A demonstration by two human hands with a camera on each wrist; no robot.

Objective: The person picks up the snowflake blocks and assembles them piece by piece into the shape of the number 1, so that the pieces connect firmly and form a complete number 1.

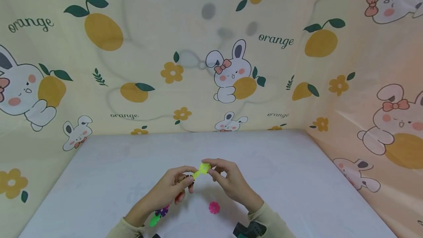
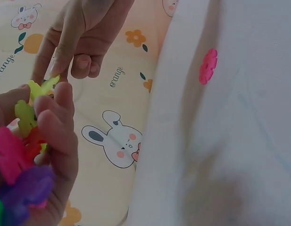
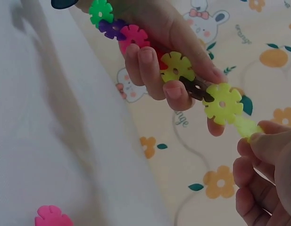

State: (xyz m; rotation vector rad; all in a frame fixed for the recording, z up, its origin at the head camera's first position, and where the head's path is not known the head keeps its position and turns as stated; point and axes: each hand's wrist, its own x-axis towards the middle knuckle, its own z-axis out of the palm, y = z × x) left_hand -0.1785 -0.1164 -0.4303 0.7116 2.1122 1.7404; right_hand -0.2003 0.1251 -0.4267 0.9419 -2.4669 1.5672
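Note:
My left hand (image 1: 173, 186) holds a chain of notched, flower-shaped plastic discs linked edge to edge. In the right wrist view the chain runs from a green disc (image 3: 101, 13) through a purple disc (image 3: 112, 29), a pink disc (image 3: 134, 37) and a partly hidden red one. Beyond these come a yellow disc (image 3: 176, 67), a dark disc (image 3: 197, 89) and another yellow one. At the far end, a bright yellow disc (image 1: 204, 168) is pinched between thumb and finger of my right hand (image 1: 232, 181), its edge meeting the neighbouring yellow disc. The green end hangs below the left wrist.
A loose pink disc (image 1: 214, 207) lies on the white tabletop (image 1: 281, 164), below and between the hands. Behind and beside the table hangs a cloth (image 1: 185, 28) printed with rabbits, oranges and flowers. A dark wrist device (image 1: 249, 229) sits on the right sleeve.

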